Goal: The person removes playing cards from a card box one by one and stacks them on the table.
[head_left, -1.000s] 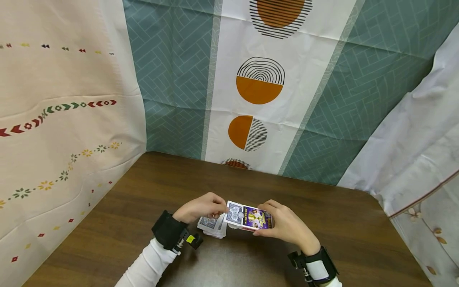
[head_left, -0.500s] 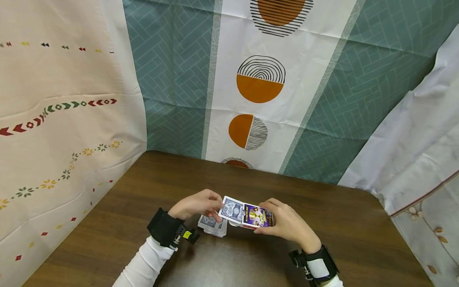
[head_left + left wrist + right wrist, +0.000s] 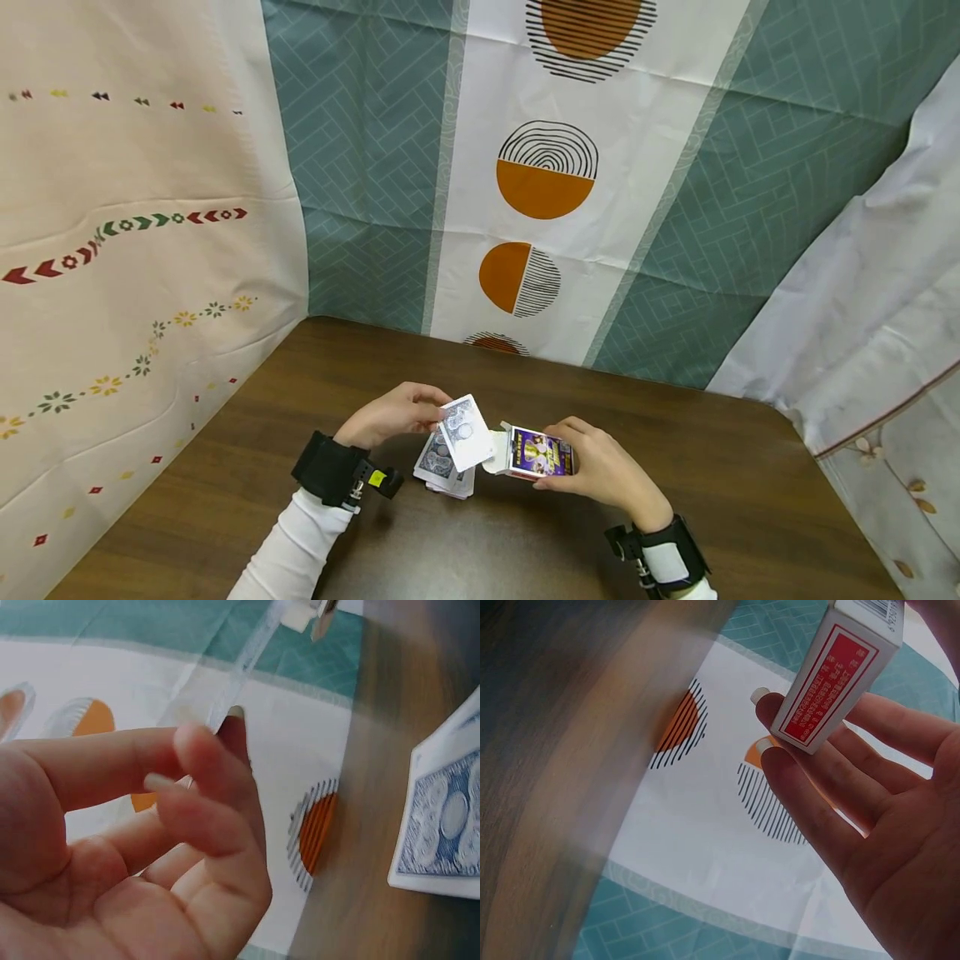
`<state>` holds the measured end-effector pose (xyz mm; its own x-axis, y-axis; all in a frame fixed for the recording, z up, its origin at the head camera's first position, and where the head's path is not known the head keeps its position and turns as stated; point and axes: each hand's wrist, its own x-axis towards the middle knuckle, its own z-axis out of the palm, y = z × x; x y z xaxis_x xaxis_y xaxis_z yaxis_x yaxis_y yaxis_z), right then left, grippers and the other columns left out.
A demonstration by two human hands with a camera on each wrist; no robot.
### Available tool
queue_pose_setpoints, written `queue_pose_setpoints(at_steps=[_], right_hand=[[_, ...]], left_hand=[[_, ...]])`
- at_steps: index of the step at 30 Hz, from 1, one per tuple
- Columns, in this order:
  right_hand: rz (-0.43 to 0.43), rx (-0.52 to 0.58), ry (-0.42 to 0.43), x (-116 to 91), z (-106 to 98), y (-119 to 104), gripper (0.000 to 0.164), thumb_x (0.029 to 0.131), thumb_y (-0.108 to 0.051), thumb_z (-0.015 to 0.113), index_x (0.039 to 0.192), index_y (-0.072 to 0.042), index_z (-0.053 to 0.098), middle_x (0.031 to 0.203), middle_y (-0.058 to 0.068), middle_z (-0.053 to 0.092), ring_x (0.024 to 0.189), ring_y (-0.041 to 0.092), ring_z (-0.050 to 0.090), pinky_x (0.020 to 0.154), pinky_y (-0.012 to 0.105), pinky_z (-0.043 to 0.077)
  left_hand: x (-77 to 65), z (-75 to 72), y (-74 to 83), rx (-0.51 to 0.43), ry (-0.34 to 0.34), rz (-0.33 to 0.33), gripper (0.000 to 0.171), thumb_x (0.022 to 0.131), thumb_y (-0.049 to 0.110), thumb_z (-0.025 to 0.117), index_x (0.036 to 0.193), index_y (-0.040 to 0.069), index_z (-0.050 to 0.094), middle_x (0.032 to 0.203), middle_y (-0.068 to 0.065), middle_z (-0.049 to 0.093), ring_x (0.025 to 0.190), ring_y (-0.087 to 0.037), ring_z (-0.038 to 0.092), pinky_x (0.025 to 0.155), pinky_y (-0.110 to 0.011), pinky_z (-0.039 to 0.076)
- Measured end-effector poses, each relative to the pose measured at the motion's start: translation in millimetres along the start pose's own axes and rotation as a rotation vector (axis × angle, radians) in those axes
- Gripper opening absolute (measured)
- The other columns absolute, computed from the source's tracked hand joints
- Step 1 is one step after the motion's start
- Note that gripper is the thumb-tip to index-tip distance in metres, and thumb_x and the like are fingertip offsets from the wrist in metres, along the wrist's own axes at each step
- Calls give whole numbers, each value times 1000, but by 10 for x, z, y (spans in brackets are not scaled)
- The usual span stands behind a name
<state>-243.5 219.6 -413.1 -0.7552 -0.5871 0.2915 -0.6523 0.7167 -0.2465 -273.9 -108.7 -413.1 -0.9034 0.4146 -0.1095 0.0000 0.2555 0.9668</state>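
My left hand (image 3: 397, 412) pinches a playing card (image 3: 467, 433) by its corner, tilted above a loose pile of playing cards (image 3: 438, 461) on the table. In the left wrist view that card shows thin and edge-on at the thumb and fingertips, while the blue-backed pile (image 3: 442, 817) lies at the right. My right hand (image 3: 603, 468) grips a purple card box (image 3: 542, 454) by its closed end. The box's white flap (image 3: 497, 452) stands open toward the left hand. From the right wrist, a red-and-white side of the box (image 3: 832, 682) faces the camera.
A brown wooden table (image 3: 360, 367) spans the space below both hands. Patterned curtains hang around it: a teal-and-white one (image 3: 375, 167) behind, a cream one (image 3: 135, 250) at left and a white one (image 3: 862, 275) at right.
My left hand has drawn the card leftward out of the box and turned it over the pile. The box's flap has come into view, while the right hand stays nearly still.
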Motion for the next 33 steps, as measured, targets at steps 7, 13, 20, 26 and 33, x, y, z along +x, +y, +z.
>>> queue_pose_setpoints(at_steps=[7, 13, 20, 26, 33], right_hand=[[6, 4, -9, -8, 25, 19, 64, 69, -52, 82, 114, -9, 65, 105, -1, 63, 77, 4, 53, 64, 17, 45], [16, 2, -16, -4, 27, 29, 65, 68, -51, 83, 114, -9, 66, 106, -1, 63, 78, 5, 53, 64, 17, 45], [28, 9, -26, 12, 13, 38, 66, 68, -52, 82, 115, -9, 65, 106, -1, 63, 78, 5, 53, 65, 18, 45], [7, 1, -21, 21, 14, 43, 65, 69, -53, 82, 114, -9, 66, 106, -1, 63, 80, 5, 54, 67, 19, 46], [-2, -7, -21, 19, 29, 58, 65, 69, -53, 82, 114, -9, 66, 107, -1, 64, 80, 5, 55, 67, 20, 47]], left_hand=[[133, 26, -174, 106, 119, -79, 18, 89, 9, 66, 101, -4, 70, 76, 0, 59, 66, -12, 51, 62, -25, 42], [264, 102, -302, 190, 239, -132, 9, 84, 5, 71, 85, -4, 71, 60, 1, 56, 54, -9, 49, 53, -20, 40], [347, 171, -356, 324, 384, -159, 11, 77, 4, 76, 70, -1, 70, 55, -1, 59, 49, -7, 53, 50, -19, 43], [332, 199, -385, 455, 419, -177, 19, 77, 11, 79, 63, 2, 70, 50, -2, 60, 50, -13, 54, 52, -22, 38], [341, 224, -407, 493, 407, -190, 22, 80, 15, 77, 64, 3, 70, 51, -3, 61, 50, -12, 52, 52, -22, 36]])
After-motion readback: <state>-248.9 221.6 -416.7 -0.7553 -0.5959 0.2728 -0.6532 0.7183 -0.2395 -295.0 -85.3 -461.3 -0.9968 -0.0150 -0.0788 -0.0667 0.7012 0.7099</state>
